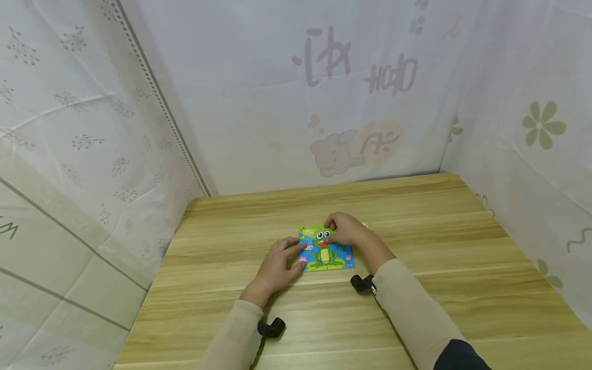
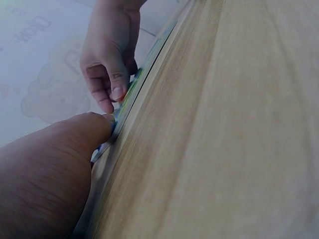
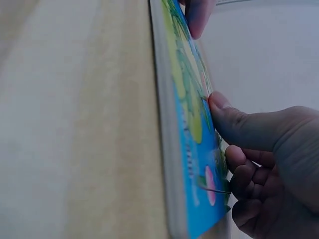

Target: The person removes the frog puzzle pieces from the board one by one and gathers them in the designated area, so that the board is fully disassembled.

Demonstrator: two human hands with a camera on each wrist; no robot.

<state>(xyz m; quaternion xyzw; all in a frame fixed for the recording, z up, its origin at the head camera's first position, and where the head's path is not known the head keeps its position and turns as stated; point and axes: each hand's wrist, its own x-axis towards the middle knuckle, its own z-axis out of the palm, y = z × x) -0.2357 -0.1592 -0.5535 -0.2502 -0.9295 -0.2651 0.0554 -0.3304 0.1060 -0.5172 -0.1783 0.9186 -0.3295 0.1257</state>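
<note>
A flat board with a cartoon frog picture (image 1: 326,257) in green and blue lies on the wooden table. My left hand (image 1: 279,263) rests at the board's left side, with extended fingers and thumb touching its edge. Over the upper right part of the picture is my right hand (image 1: 346,228), its fingers bent. In the right wrist view the right thumb (image 3: 224,112) touches the picture surface, and the other fingers curl close beside it. I cannot tell whether a small piece is between them. The right hand hides the board's upper right corner.
A small green patterned patch (image 1: 368,225) shows just past the right hand. The wooden table (image 1: 222,226) runs back to a pale printed curtain (image 1: 259,103), with more curtains at both sides. A black wrist camera mount (image 1: 271,328) sits by each sleeve.
</note>
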